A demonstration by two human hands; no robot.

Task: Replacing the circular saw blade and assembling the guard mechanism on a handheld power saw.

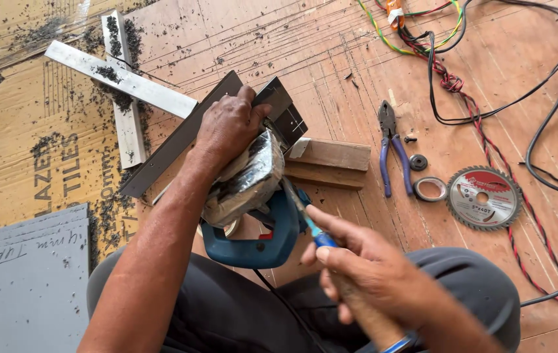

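Observation:
My left hand (228, 124) grips the top of a blue circular saw (253, 238) with a shiny metal guard (247, 180), holding it upright against my lap. My right hand (364, 265) is closed on a blue-handled screwdriver (312, 225), its shaft reaching into the saw's side near the guard. The saw rests on a dark metal angle bar (174, 140) and a small wooden block (328, 163). The saw's black cord runs down between my knees.
Blue-handled pliers (393, 153), a metal ring (429, 189), a small black washer (418, 161) and a toothed saw blade (484, 197) lie to the right on the plywood. Tangled cables (462, 72) run at the top right. Two crossed aluminium strips (119, 78) and a grey sheet (27, 281) lie left.

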